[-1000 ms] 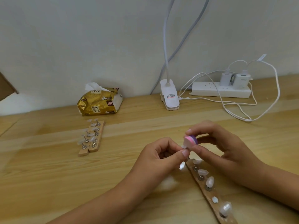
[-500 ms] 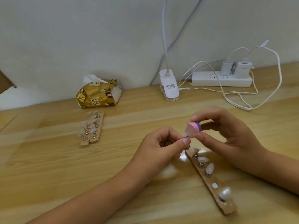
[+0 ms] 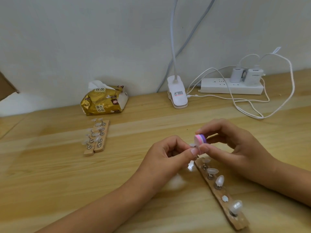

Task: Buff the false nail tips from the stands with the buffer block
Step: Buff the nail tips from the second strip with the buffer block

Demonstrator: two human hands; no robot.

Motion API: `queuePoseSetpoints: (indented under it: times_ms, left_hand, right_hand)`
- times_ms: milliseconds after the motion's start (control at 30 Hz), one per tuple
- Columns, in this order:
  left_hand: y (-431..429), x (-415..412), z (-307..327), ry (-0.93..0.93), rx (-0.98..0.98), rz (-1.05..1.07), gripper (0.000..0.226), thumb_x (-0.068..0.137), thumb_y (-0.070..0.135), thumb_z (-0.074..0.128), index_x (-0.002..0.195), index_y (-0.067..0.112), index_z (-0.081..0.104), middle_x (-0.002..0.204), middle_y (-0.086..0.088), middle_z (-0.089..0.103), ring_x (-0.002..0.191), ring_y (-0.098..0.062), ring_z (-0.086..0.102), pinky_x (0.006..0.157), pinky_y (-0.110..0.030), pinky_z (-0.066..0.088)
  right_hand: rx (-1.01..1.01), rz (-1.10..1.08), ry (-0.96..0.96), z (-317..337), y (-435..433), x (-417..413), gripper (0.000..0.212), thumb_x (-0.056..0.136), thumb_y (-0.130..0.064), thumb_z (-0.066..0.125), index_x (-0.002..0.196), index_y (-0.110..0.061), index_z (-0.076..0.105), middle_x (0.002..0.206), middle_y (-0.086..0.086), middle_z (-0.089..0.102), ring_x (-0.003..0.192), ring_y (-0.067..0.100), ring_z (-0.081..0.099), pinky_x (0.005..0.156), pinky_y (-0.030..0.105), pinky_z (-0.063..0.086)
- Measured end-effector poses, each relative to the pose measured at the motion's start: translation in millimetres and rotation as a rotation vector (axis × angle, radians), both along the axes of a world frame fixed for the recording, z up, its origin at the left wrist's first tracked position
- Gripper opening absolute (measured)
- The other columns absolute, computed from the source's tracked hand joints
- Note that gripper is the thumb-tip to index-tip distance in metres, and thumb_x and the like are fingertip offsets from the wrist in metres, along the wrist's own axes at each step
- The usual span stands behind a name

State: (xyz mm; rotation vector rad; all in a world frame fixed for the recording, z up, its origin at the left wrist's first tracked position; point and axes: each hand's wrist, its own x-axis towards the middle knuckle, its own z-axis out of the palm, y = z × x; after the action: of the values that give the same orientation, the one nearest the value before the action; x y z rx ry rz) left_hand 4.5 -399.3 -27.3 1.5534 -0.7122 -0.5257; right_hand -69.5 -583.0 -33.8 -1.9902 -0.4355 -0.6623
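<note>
My right hand (image 3: 235, 147) pinches a small pink, white and purple buffer block (image 3: 200, 139) between thumb and forefinger. My left hand (image 3: 170, 155) pinches a clear false nail tip (image 3: 192, 145) on its small holder, right against the block's white face. Just below my hands lies a wooden stand (image 3: 235, 217) running toward the lower right, with several clear nail tips on metal pins and one bare pin base. Two more wooden stands (image 3: 96, 140) with several nail tips lie side by side at the left middle of the table.
A gold tissue pack (image 3: 103, 101) sits by the wall. A white clip lamp base (image 3: 177, 95) stands behind centre, with a white power strip (image 3: 230, 87), two chargers and looping white cables (image 3: 249, 113) to its right. A brown cardboard corner (image 3: 6, 86) shows at far left.
Both hands stay together with the block against the nail tip; the block has shifted slightly against it. The camera view has tilted down a little.
</note>
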Motion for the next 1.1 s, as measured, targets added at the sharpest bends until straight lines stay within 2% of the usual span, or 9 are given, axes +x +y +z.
queuePoseSetpoints:
  times_ms: [100, 267, 400, 667, 767, 867, 967, 1100]
  left_hand:
    - [0.1, 0.0, -1.1, -0.001, -0.009, -0.010, 0.012, 0.081, 0.021, 0.072, 0.073, 0.017, 0.065, 0.070, 0.006, 0.070, 0.062, -0.005, 0.058, 0.063, -0.017, 0.047]
    - [0.3, 0.5, -2.6, -0.015, -0.009, -0.013, 0.013, 0.081, 0.021, 0.074, 0.071, 0.021, 0.067, 0.072, 0.003, 0.070, 0.064, -0.006, 0.059, 0.064, -0.019, 0.048]
    - [0.4, -0.8, -1.0, -0.019, 0.000, -0.006, 0.014, 0.078, 0.028, 0.076, 0.072, 0.018, 0.067, 0.072, 0.002, 0.069, 0.064, -0.006, 0.058, 0.065, -0.020, 0.047]
    - [-0.1, -1.8, 1.8, -0.006, 0.006, -0.003, 0.016, 0.075, 0.029, 0.071, 0.075, 0.014, 0.066, 0.072, 0.003, 0.070, 0.064, -0.006, 0.059, 0.065, -0.019, 0.049]
    - [-0.1, -1.6, 0.6, -0.012, 0.020, 0.001, 0.012, 0.078, 0.026, 0.072, 0.073, 0.017, 0.067, 0.073, 0.002, 0.070, 0.067, -0.008, 0.059, 0.066, -0.023, 0.049]
    - [-0.4, -2.1, 0.4, -0.001, 0.010, -0.004, 0.011, 0.075, 0.027, 0.073, 0.070, 0.020, 0.067, 0.073, 0.001, 0.070, 0.069, -0.011, 0.059, 0.065, -0.024, 0.048]
    - [-0.5, -2.5, 1.4, 0.001, 0.008, -0.002, 0.016, 0.069, 0.033, 0.072, 0.070, 0.019, 0.067, 0.074, 0.000, 0.070, 0.067, -0.009, 0.058, 0.065, -0.022, 0.048]
    - [-0.5, -3.2, 3.3, 0.039, -0.022, -0.006, 0.018, 0.067, 0.031, 0.072, 0.076, 0.016, 0.068, 0.071, 0.007, 0.068, 0.065, -0.004, 0.057, 0.063, -0.015, 0.047]
  right_hand:
    - [-0.012, -0.007, -0.038, -1.3, -0.1, 0.6, 0.027, 0.087, -0.026, 0.065, 0.111, -0.016, 0.059, 0.104, -0.007, 0.062, 0.097, 0.013, 0.066, 0.085, 0.021, 0.055]
    - [0.030, 0.001, -0.003, -1.8, -0.4, 1.4, 0.025, 0.090, -0.034, 0.065, 0.111, -0.021, 0.061, 0.106, -0.012, 0.063, 0.098, 0.012, 0.066, 0.085, 0.022, 0.055]
    - [0.028, -0.003, 0.060, -2.7, -0.6, 2.4, 0.023, 0.088, -0.034, 0.065, 0.110, -0.027, 0.062, 0.106, -0.015, 0.064, 0.100, 0.010, 0.066, 0.085, 0.019, 0.054]
    - [0.060, -0.004, 0.027, -1.4, 0.5, 1.1, 0.029, 0.089, -0.039, 0.065, 0.113, -0.022, 0.060, 0.105, -0.013, 0.064, 0.097, 0.010, 0.067, 0.083, 0.018, 0.054]
    - [0.146, -0.003, 0.068, 0.8, 0.9, 0.0, 0.032, 0.086, -0.044, 0.068, 0.109, -0.023, 0.061, 0.102, -0.011, 0.066, 0.093, 0.011, 0.069, 0.080, 0.019, 0.056]
    - [0.145, -0.007, 0.036, 1.0, 1.5, -0.5, 0.032, 0.088, -0.044, 0.066, 0.110, -0.022, 0.059, 0.102, -0.011, 0.065, 0.092, 0.010, 0.069, 0.080, 0.018, 0.055]
    - [0.187, 0.003, 0.083, 1.4, 1.8, -0.6, 0.032, 0.085, -0.046, 0.068, 0.107, -0.024, 0.062, 0.100, -0.011, 0.067, 0.090, 0.012, 0.070, 0.079, 0.020, 0.056]
    - [0.223, 0.010, 0.087, 2.7, 1.2, -0.8, 0.027, 0.085, -0.047, 0.068, 0.105, -0.028, 0.064, 0.100, -0.011, 0.068, 0.086, 0.012, 0.070, 0.078, 0.020, 0.056]
